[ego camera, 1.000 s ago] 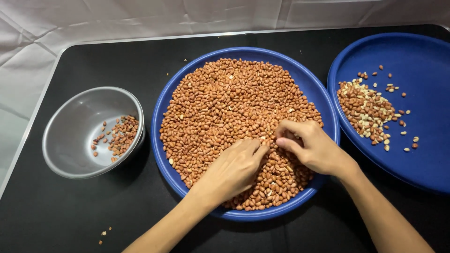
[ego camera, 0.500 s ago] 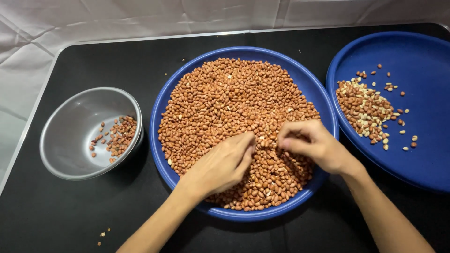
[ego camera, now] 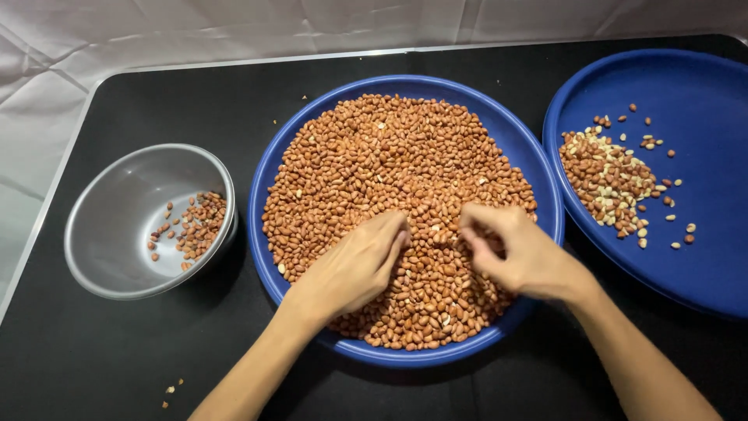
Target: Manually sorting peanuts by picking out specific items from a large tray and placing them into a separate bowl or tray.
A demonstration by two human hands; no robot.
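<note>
A large blue plate (ego camera: 263, 187) in the middle of the black table holds a thick heap of red-skinned peanuts (ego camera: 389, 164). My left hand (ego camera: 354, 269) lies palm down on the near part of the heap, fingers together and dug into the nuts. My right hand (ego camera: 518, 253) rests beside it on the heap, its fingers curled and pinching at peanuts. What the fingertips hold is hidden among the nuts.
A steel bowl (ego camera: 117, 210) at the left holds a small batch of peanuts (ego camera: 195, 226). A second blue plate (ego camera: 701, 117) at the right carries a pile of mixed skinned and pale peanuts (ego camera: 612, 183). A few crumbs (ego camera: 171, 390) lie near the table's front. White cloth hangs behind.
Both hands have shifted a little to the left over the heap. The left hand's fingers have drawn together and pushed into the nuts.
</note>
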